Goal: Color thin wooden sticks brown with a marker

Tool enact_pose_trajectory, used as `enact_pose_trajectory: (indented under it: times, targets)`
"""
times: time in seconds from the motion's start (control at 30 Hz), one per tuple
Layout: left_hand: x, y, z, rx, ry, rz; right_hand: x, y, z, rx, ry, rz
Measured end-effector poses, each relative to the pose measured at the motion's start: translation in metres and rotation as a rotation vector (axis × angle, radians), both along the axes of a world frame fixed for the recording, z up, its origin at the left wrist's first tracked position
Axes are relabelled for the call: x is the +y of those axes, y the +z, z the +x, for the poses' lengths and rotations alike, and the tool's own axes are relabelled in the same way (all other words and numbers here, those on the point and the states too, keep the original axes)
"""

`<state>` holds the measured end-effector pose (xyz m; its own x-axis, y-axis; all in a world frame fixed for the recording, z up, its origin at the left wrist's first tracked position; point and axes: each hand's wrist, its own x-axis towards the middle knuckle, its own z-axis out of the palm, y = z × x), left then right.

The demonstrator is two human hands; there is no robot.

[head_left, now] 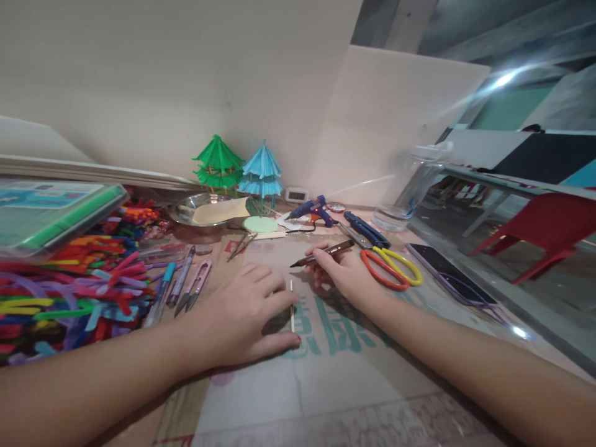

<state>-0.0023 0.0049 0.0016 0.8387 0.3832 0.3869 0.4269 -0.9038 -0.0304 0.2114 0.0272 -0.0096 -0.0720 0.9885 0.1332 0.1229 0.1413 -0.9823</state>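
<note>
My left hand rests on the cardboard sheet, its fingertips pinching a thin pale stick that lies flat. My right hand is closed around a dark brown marker, whose tip points left, a little above the stick's far end. Both forearms reach in from the bottom of the view.
Bright pipe cleaners are heaped at the left under a green box. Pens and snips lie beside them. Behind are a metal bowl, green and blue paper pagodas, a glue gun, yellow-orange scissors, a phone and a bottle.
</note>
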Motion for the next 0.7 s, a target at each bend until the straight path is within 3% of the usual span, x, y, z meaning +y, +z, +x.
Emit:
enact_pose_trajectory:
  times: [0.2, 0.7]
  targets:
    - [-0.0031, -0.0022, 0.0006, 0.004, -0.025, 0.086, -0.0014, 0.0012, 0.0000, -0.036, 0.014, -0.007]
    - [0.0040, -0.0056, -0.0004, 0.050, 0.018, -0.094, -0.0033, 0.0041, -0.0012, -0.044, -0.018, -0.016]
